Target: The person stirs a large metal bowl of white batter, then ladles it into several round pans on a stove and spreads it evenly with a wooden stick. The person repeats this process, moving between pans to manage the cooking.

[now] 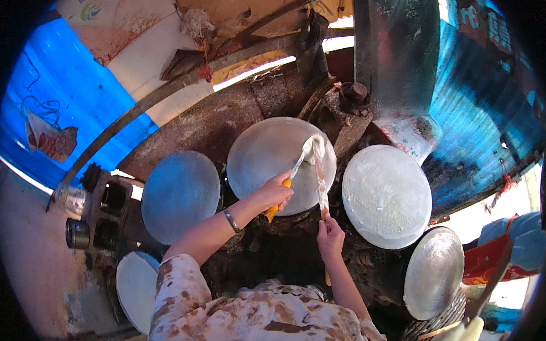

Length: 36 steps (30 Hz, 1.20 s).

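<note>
My left hand point(276, 194) grips the orange handle of a scraper point(295, 167), whose pale-coated blade points up and right over the middle round metal griddle point(264, 156). In my right hand point(331, 235) is a long wooden stick point(322, 190) smeared with white batter or dough. The tips of both tools meet at a lump of white dough point(315, 147) near the griddle's upper right. Right of it, another round griddle carries a white batter layer point(387, 197). On the left, a third round griddle point(181, 196) shows a smooth grey-blue surface.
A round white disc point(138, 287) lies at lower left. At lower right, a round metal lid or pan point(435, 273) leans by a woven basket point(434, 331). Behind the griddles stand a curved rusty metal guard point(198, 118) and a dark upright pipe point(396, 57).
</note>
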{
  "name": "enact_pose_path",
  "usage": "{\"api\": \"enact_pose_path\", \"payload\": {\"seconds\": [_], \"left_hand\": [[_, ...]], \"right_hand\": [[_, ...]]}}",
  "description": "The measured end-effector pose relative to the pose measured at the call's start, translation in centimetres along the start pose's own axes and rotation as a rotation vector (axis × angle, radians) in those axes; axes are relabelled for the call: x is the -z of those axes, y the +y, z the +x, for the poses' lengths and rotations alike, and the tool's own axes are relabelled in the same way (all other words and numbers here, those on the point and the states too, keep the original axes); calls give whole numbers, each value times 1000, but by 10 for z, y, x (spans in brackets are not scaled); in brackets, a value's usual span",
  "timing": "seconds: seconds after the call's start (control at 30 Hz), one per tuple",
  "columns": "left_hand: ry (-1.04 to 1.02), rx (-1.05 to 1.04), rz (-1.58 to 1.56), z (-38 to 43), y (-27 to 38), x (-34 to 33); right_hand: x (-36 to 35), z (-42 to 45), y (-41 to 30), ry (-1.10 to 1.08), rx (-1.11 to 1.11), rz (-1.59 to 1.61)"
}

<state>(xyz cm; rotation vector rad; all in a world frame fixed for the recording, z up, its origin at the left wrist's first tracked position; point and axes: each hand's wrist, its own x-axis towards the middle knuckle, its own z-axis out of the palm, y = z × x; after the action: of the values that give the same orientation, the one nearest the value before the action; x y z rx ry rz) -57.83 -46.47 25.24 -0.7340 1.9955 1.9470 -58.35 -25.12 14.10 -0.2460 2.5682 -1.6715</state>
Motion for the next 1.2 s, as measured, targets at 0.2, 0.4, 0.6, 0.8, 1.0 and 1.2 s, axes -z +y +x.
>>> {"api": "enact_pose_path", "payload": {"seconds": [0.2, 0.4, 0.6, 0.8, 1.0, 1.2], "left_hand": [[199, -417, 725, 70, -32, 53], [351, -357, 905, 77, -17, 60], [472, -296, 821, 96, -32, 71], [576, -375, 574, 94, -63, 101], [672, -229, 438, 61, -87, 121], [737, -174, 289, 25, -126, 104]], "right_hand": [[-47, 13, 26, 121, -20, 89], [-53, 26, -5, 127, -256, 603], [-104, 54, -11, -12, -240, 563], [-100, 70, -2, 110, -134, 298], [-92, 108, -15, -50, -167, 387], [-136, 113, -10, -164, -61, 256]]}}
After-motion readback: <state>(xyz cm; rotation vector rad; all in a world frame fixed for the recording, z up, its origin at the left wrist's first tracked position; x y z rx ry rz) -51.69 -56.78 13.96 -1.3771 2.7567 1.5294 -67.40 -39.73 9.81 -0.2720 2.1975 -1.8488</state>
